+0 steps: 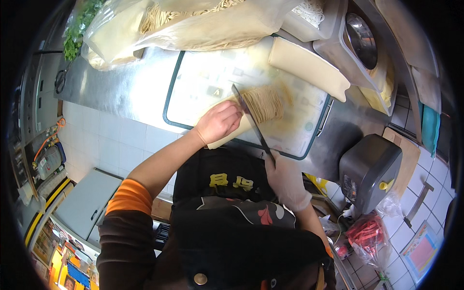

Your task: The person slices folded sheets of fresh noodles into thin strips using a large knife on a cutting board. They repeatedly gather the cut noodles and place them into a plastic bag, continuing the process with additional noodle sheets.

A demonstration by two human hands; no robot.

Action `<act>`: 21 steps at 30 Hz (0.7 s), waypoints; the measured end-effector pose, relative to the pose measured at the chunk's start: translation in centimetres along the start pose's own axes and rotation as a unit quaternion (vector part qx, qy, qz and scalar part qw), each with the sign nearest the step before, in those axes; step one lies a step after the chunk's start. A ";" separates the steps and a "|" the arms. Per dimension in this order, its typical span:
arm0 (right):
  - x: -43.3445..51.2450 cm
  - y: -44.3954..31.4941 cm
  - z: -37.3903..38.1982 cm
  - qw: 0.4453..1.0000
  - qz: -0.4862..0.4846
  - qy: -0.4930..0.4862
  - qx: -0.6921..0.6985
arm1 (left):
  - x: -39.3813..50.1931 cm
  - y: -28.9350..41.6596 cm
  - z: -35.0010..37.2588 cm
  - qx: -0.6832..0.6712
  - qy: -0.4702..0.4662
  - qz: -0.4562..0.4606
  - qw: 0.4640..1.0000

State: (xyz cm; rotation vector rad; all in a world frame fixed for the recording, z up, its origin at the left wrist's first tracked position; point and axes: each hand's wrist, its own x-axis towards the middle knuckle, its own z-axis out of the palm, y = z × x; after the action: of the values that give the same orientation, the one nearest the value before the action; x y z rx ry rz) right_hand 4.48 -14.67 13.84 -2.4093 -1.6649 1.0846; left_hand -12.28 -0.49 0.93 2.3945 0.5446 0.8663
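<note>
On a cutting board [217,72] with a dark green rim, my bare left hand [221,121] presses on a folded sheet of pale dough [232,136], fingers curled beside the blade. The handle of a long kitchen knife [253,121] is in my right hand [286,179], which wears a clear plastic glove. The blade lies across the dough's right end, next to a row of cut noodles [263,103]. Another folded dough sheet [308,67] rests over the board's upper right corner. Whether the blade's edge has entered the dough cannot be told.
Beyond the board, a large clear plastic bag [214,32] holds noodles. Plastic bins [344,50] stand at the upper right, one with a metal bowl [361,40]. Scissors [61,80] lie at the steel counter's left end. A dark container [369,172] stands at the right.
</note>
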 end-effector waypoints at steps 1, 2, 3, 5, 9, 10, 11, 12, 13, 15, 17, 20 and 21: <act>-0.2 0.1 0.2 1.000 0.018 -0.018 -0.017 | -0.1 0.0 0.0 0.004 -0.005 0.000 1.000; -0.2 0.1 0.7 0.999 -0.022 0.031 -0.014 | -0.1 -0.1 0.1 0.005 -0.005 -0.003 1.000; 0.6 0.1 1.4 0.999 -0.030 0.025 -0.033 | -0.2 -0.2 0.1 0.005 -0.005 -0.004 1.000; 4.6 -0.1 3.4 0.996 0.007 -0.027 -0.086 | -0.3 -0.1 0.0 0.008 -0.014 -0.003 1.000; 6.5 -0.6 3.5 0.997 -0.031 0.059 0.030 | -0.8 0.2 -0.7 0.003 -0.042 0.003 0.999; 5.3 -0.6 2.6 0.998 -0.020 0.047 0.028 | -0.8 0.0 -0.8 -0.002 -0.043 0.001 0.999; 3.8 -0.5 1.6 0.999 -0.019 0.041 0.029 | -0.9 -0.1 -0.9 -0.003 -0.044 0.001 0.999; 1.6 -0.6 0.8 0.999 -0.014 0.027 0.020 | -1.0 -0.1 -0.8 -0.009 -0.044 -0.005 0.999; 0.1 -0.5 0.3 0.999 -0.018 0.023 0.014 | -1.0 -0.1 -0.8 -0.015 -0.045 -0.010 0.999; -0.2 -0.5 0.5 1.000 -0.012 0.007 -0.004 | -1.1 -0.2 -0.6 -0.013 -0.040 -0.010 0.999; 1.7 -0.6 1.7 1.000 -0.009 0.008 -0.018 | -1.1 -0.3 -0.5 -0.006 -0.037 -0.011 0.999; 6.1 -0.7 4.1 0.998 -0.036 0.047 0.021 | -1.0 -0.1 -0.5 -0.003 -0.044 -0.010 0.999; 6.5 -0.6 4.2 0.995 -0.052 0.067 0.048 | -0.9 -0.1 -0.6 -0.001 -0.041 -0.007 0.999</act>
State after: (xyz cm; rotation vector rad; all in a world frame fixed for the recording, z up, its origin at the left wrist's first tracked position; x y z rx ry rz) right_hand 2.94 -10.52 7.52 -2.2550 -1.6356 0.9442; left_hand -13.39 -0.67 0.81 2.4090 0.5274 0.7577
